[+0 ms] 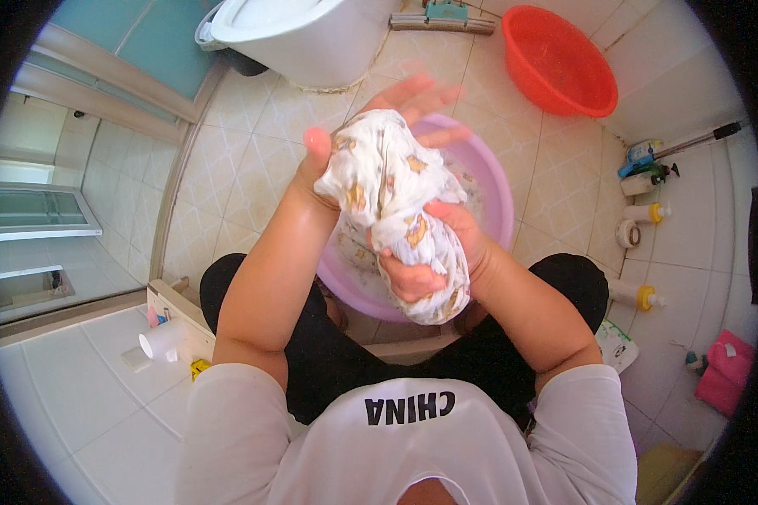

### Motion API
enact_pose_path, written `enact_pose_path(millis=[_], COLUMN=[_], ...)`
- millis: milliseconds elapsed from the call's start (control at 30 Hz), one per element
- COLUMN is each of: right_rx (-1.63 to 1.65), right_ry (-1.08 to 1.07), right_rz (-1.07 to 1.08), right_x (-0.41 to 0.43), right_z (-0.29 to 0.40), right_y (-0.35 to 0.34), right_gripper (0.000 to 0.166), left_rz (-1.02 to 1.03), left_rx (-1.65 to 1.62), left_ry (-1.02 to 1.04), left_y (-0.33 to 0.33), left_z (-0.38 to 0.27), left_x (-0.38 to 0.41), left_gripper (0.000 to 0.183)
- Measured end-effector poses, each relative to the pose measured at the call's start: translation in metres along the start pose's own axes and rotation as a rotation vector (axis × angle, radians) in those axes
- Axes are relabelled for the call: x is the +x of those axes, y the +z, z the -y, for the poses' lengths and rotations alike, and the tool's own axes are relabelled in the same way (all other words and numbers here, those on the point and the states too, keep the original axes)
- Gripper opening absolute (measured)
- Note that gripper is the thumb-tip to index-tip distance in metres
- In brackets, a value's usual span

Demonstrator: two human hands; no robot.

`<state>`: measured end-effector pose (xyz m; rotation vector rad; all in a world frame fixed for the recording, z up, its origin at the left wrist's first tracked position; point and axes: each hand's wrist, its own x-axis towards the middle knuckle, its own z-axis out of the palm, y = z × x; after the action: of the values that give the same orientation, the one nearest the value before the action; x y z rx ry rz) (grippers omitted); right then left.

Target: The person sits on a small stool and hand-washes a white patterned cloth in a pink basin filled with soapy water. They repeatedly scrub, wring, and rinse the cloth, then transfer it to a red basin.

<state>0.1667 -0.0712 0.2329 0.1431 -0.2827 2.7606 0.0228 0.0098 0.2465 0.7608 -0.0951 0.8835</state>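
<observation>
A bunched, wet-looking white cloth (385, 164) with a brown printed pattern is held up over a pale purple basin (502, 183). My right hand (417, 278) grips its lower part, fingers wrapped around the folds. Behind the upper end, my left hand (410, 95) has its fingers spread and blurred, with the thumb apart at the left; the cloth rests against its palm, which is mostly hidden. Below, more patterned fabric (360, 252) lies in the basin, partly covered by the cloth and hands. The basin sits between my knees.
A red basin (559, 63) leans near the right wall. Ahead are a white toilet (303, 38) and a sponge mop head (442, 24). Pump bottles (641, 213) and a spray bottle (644, 183) line the right side. At left, a white cup (161, 339) is beside a wooden ledge (180, 315).
</observation>
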Motion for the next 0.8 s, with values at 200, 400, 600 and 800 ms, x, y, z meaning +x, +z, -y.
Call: enact_pose_path(millis=[200,400,600,800], right_rx=[0.059,-0.122,-0.387,-0.48], right_ry=[-0.017,-0.103,-0.123,-0.191], right_rz=[-0.054,-0.513,-0.888,-1.087], right_x=[-0.003,0.009,0.021,0.022], right_z=[-0.001,0.008,0.0,-0.014], right_y=[-0.008,-0.007,-0.013,-0.032], right_gripper=[0.06,0.04,0.024,0.019], left_rz=[-0.017,-0.543,-0.738,-0.813], left_rx=[0.15,0.298,0.674,1.24], left_ry=[-0.142,-0.24,-0.318,-0.32], left_y=[0.005,-0.014,-0.026,-0.008], left_z=[-0.022,-0.014,0.01,0.033], left_x=[-0.004,-0.008,-0.018,-0.012], left_gripper=[0.039,0.016,0.018,0.019])
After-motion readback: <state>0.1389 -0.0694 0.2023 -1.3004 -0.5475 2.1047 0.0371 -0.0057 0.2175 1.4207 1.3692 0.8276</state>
